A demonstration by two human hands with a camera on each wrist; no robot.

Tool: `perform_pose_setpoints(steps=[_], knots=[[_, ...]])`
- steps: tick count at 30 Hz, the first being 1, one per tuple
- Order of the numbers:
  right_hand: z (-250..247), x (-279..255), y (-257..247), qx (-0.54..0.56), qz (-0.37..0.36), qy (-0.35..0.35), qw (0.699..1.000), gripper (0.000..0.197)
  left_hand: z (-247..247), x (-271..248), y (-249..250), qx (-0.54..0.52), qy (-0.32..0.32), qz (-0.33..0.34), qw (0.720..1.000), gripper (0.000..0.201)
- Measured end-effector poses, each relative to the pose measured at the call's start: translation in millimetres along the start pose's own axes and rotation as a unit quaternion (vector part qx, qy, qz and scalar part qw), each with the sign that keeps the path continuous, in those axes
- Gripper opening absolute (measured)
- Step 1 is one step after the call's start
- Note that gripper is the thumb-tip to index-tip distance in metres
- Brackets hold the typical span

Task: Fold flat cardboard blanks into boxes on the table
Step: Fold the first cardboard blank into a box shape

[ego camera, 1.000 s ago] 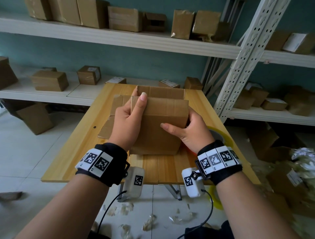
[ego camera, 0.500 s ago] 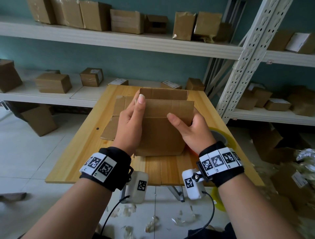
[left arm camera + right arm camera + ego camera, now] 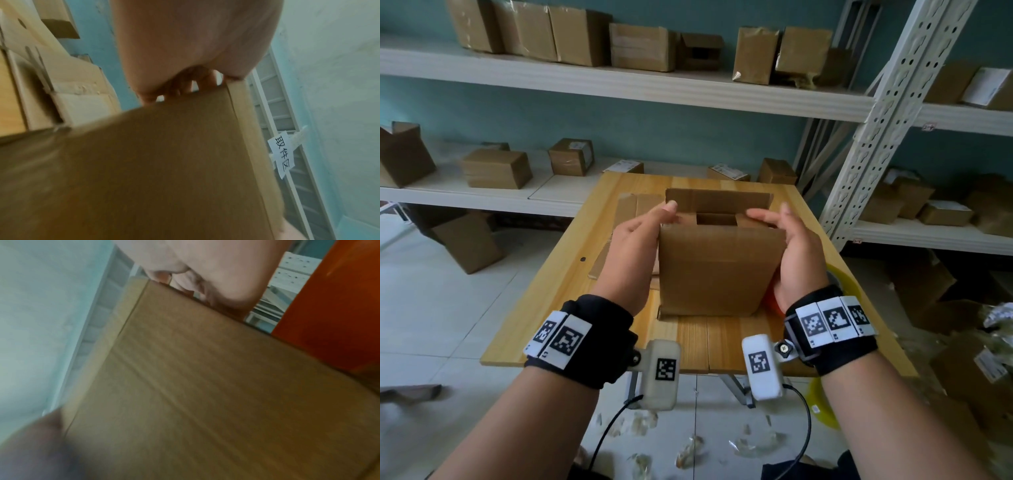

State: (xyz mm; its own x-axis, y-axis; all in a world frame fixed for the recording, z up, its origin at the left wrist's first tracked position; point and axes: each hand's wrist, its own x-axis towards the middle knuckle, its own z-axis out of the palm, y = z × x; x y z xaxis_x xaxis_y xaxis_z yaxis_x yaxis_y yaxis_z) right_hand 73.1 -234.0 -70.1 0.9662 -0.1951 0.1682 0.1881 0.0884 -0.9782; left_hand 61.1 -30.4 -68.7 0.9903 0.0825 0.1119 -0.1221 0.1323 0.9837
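Centrally in the frame, the half-formed box [image 3: 717, 267] stands on the tabletop [image 3: 571, 274] between both hands: left hand [image 3: 635, 246] and right hand [image 3: 796, 250] press its sides, fingers extended over the side flaps.

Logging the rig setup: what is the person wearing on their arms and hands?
Bare hands and forearms, no sleeves. Each wrist has a black band with white square-code tags: left band, right band. Under each hangs a white camera box, left and right, each coded, with a black cable.
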Motion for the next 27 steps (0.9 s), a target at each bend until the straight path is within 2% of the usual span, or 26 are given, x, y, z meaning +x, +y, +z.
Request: perform_pose_setpoints(steps=[2,4,7,11,16,27], knots=[[-1.2,2.6,0.5,0.023,0.004,0.01,1.0,0.03,-3.5,-0.1,0.4,0.007,-0.031,0.009,0.999,0.023],[-1.4,3.7,1.3,0.049,0.008,0.003,0.999,0.02,-4.0,0.7,-0.2,-0.018,-0.049,0.001,0.999,0.024],[-2.1,3.4,4.1,0.08,0.016,-0.014,0.997,0.026,-2.7,0.5,-0.5,-0.055,-0.068,0.005,0.996,0.039],[-1.2,5.9,6.2,0.136,0.004,-0.007,0.991,0.035,-3.9,3.8,-3.4,-0.076,-0.076,0.043,0.993,0.056],[-1.4,8.1,8.0,0.164,0.009,-0.019,0.986,0.054,-3.0,5.6,-6.4,-0.075,-0.075,0.039,0.994,0.052],[3.8,10.6,11.7,0.17,0.031,-0.014,0.985,0.048,-4.3,5.6,-8.7,-0.089,-0.089,0.013,0.992,0.041]])
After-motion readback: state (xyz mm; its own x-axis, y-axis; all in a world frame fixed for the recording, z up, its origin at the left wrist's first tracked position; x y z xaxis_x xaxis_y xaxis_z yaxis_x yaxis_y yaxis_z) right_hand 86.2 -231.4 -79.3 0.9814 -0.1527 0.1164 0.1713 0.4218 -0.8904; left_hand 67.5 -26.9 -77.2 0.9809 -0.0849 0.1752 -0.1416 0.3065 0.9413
